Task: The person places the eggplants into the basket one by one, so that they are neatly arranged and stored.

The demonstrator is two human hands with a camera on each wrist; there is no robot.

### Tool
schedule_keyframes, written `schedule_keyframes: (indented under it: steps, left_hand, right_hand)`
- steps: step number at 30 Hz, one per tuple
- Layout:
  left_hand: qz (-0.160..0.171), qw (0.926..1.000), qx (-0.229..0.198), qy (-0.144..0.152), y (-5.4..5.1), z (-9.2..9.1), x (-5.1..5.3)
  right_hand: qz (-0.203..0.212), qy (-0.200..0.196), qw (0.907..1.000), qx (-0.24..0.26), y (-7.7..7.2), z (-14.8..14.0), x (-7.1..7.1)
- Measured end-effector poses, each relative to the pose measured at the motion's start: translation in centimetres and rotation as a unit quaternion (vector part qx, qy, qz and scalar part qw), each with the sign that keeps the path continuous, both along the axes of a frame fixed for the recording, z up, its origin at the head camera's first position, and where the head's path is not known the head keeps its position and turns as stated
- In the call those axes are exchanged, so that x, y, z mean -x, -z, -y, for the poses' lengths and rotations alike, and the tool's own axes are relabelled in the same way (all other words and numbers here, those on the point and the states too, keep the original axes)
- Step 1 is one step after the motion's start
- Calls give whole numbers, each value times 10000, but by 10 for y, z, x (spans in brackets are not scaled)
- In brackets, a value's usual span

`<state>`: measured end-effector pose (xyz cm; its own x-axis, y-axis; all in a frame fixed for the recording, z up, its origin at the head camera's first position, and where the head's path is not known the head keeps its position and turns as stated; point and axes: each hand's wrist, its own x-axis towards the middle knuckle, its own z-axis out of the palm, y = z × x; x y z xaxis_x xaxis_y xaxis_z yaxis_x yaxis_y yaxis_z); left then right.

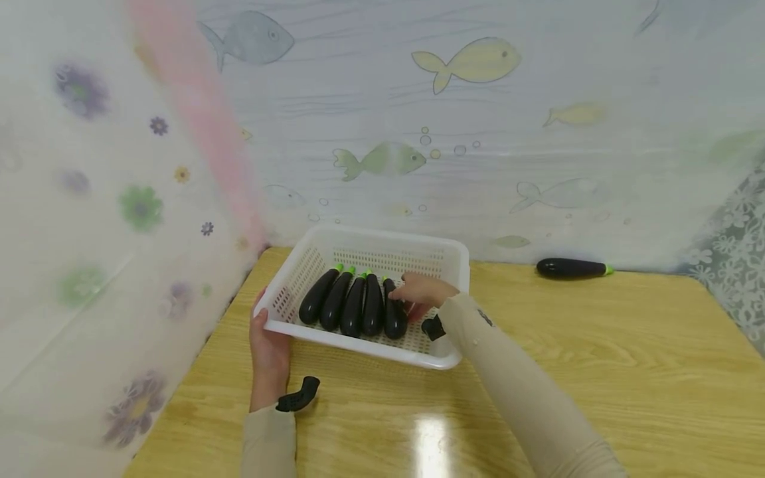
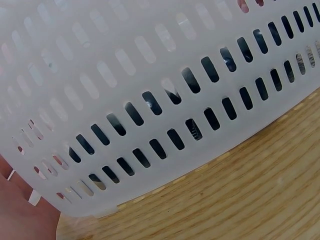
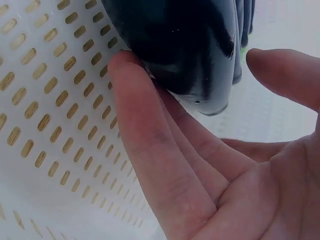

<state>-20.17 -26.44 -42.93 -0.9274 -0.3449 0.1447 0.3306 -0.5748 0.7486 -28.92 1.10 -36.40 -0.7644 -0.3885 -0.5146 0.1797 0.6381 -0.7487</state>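
Observation:
A white plastic basket (image 1: 358,340) holds several dark, glossy eggplants (image 1: 352,305) lying side by side, green stem ends toward the far wall. My left hand (image 1: 270,342) grips the basket's left front corner, thumb over the rim. In the left wrist view, the basket's slotted wall (image 2: 125,105) fills most of the picture and part of the left hand (image 2: 25,205) shows at the corner. Inside the basket, my right hand (image 1: 424,292) is at the rightmost eggplant (image 3: 185,50). The right wrist view shows its fairly straight fingers (image 3: 155,140) touching the eggplant's end, with the thumb apart.
One more eggplant (image 1: 574,268) lies at the back of the wooden table (image 1: 597,352), to the right, near the wall. A fish-patterned sheet (image 1: 478,166) hangs behind the table, and a flower-patterned one (image 1: 107,265) stands along the left.

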Motion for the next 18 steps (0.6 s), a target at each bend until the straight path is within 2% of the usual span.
schedule_keyframes:
  steps: [5,18]
  left_hand:
    - [-25,10000,-17,52,-2,0,-1]
    - [50,9999,162,-10,1,2,1]
  right_hand:
    - [80,5,10000,-25,-2,-2,0]
    - [-446,-238,9986,-149,-13,-5,-3]
